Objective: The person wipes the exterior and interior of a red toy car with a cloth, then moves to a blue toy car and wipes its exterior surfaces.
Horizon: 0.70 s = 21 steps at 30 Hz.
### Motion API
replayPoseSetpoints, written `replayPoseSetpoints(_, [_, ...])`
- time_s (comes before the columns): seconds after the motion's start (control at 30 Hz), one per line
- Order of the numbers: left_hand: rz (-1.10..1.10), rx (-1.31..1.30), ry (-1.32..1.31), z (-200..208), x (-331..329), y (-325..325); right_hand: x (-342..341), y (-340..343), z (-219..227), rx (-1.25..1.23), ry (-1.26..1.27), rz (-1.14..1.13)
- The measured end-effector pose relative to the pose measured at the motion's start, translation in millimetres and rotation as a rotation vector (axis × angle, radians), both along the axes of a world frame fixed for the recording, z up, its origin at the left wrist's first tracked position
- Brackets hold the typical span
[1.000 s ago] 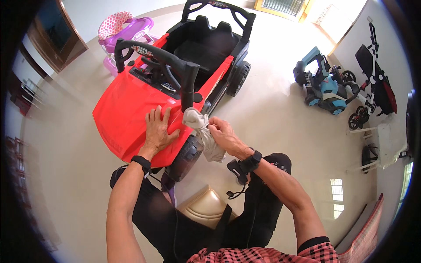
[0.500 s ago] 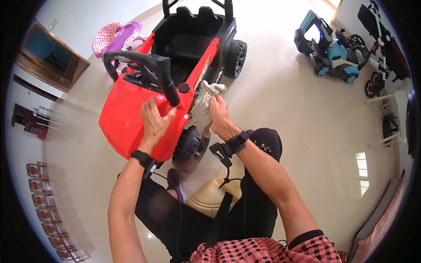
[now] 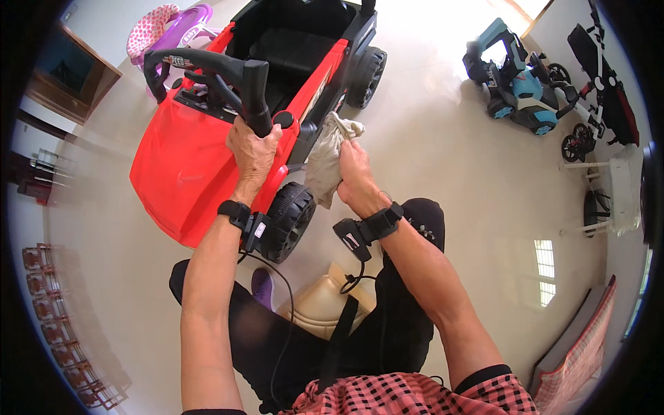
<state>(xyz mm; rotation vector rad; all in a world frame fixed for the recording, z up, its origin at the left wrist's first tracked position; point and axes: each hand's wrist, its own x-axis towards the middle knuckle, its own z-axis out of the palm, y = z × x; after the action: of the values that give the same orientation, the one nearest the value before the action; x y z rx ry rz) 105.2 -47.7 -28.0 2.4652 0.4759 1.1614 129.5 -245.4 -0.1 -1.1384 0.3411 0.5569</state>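
Red ride-on car (image 3: 183, 169), cloth (image 3: 321, 162) in hand: wiping judged under way

Head view. One toy car, red body, positioned ahead of the seated person, its bonnet nearest. Front bar (image 3: 257, 86), black: its lower end is gripped by the left hand (image 3: 254, 152), the fingers curled about it. One pale, crumpled cloth: pinched and bunched by the right hand (image 3: 356, 169), hung along the car's side, above and just behind the near front wheel (image 3: 289, 221); whether the bodywork is touched by it cannot be told.

Progress, as judged: the car stands assembled, with front bar, seat (image 3: 290, 50) and near rear wheel (image 3: 366, 77) in place. No wiped part can be told from an unwiped one, so the share done cannot be stated. The cloth has not been laid aside; the side panel and wheels may be left to be wiped.
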Motion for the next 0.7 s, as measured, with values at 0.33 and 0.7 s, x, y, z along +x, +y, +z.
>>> replayPoseSetpoints(0.33, [-0.145,-0.185,0.128,14,-17,9,12,-5,-1,0.151,-0.009,-0.023])
replayPoseSetpoints(0.7, [-0.154,-0.358,0.238,30,-80,85,13,-6,-1,0.271,-0.041,0.013])
